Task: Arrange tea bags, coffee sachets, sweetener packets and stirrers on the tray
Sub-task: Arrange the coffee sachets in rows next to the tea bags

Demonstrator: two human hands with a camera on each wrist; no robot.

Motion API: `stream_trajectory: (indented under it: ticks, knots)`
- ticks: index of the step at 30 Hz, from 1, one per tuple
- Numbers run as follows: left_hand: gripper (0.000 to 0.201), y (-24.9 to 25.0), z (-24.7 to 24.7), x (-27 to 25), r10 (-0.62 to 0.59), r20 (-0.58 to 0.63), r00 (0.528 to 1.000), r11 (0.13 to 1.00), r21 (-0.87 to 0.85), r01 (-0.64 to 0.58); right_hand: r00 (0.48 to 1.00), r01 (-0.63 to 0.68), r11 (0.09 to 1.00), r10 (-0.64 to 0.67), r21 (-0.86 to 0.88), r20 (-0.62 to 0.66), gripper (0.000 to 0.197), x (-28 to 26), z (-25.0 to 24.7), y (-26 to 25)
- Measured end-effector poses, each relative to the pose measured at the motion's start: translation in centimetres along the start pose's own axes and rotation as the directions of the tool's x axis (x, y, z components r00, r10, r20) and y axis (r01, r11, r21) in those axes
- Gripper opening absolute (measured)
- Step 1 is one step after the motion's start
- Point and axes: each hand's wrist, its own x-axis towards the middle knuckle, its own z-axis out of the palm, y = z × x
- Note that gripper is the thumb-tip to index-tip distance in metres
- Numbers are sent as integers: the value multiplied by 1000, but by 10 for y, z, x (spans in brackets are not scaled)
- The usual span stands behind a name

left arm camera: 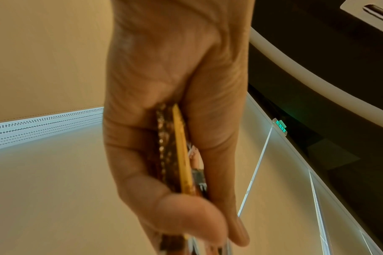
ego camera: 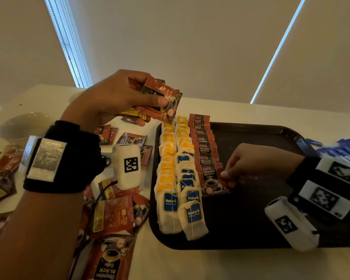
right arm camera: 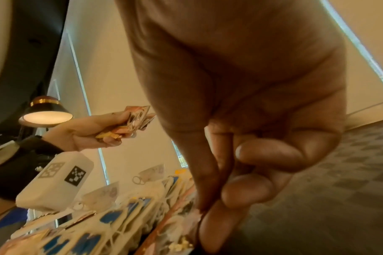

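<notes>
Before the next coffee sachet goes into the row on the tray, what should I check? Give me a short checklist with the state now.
1. Left hand holds spare coffee sachets: ok.
2. Right hand pinches the nearest sachet in the row: ok.
3. Right hand free for the next sachet: not ok.
4. Tray has bare room right of the row: ok.
5. Tea bags lie in two rows: ok.
6. Stirrers within reach: cannot tell.

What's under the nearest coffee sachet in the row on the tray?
The nearest coffee sachet lies on the dark tray, its far end overlapping the next sachet. The right hand pinches its right edge. Whatever lies beneath it is covered.
</notes>
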Motion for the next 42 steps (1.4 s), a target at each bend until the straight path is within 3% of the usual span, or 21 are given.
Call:
stream_trajectory:
  ticks: [12, 16, 19, 21, 22, 25, 26, 28, 34, 40, 42]
  knots:
    - [29, -1, 0, 2, -1, 23, 1000, 1000, 19, 0, 997, -67, 998, 67, -8, -34, 22, 13, 3, -6]
    - [26, -1, 1, 2, -3, 36, 999, 1000, 18, 3, 998, -53, 997, 51, -57, -39, 24, 12, 2, -8]
    - [30, -2, 2, 3, 5, 46, 999, 1000, 27, -6, 992, 3, 988, -24, -158, -127, 29, 3, -4, -12]
    - [30, -2, 3, 3, 9, 57, 998, 999, 35, -11, 951, 122, 977, -166, -174, -262, 28, -8, -11, -20]
    - [29, -2, 4, 3, 9, 70, 998, 999, 43, -12, 899, 208, 964, -255, -164, -356, 27, -14, -15, -25]
    - [31, -1, 8, 3, 13, 143, 990, 996, 84, -25, 645, 461, 872, -457, -165, -613, 23, -30, -18, -42]
    - [34, 0, 10, 3, 14, 173, 985, 995, 98, -31, 582, 522, 838, -488, -161, -651, 21, -33, -16, -47]
    - [39, 2, 13, 3, 13, 225, 974, 993, 113, -39, 511, 599, 784, -530, -161, -676, 23, -35, -10, -55]
    - [41, 6, 23, 0, 31, 308, 951, 991, 111, -68, 453, 650, 740, -560, -173, -693, 10, -28, 3, -62]
    - [32, 7, 22, -2, 34, 281, 959, 991, 115, -69, 458, 650, 747, -529, -138, -714, 6, -31, 3, -55]
    - [34, 7, 17, -2, 41, 235, 971, 992, 105, -67, 496, 646, 757, -510, -93, -702, 6, -35, 0, -47]
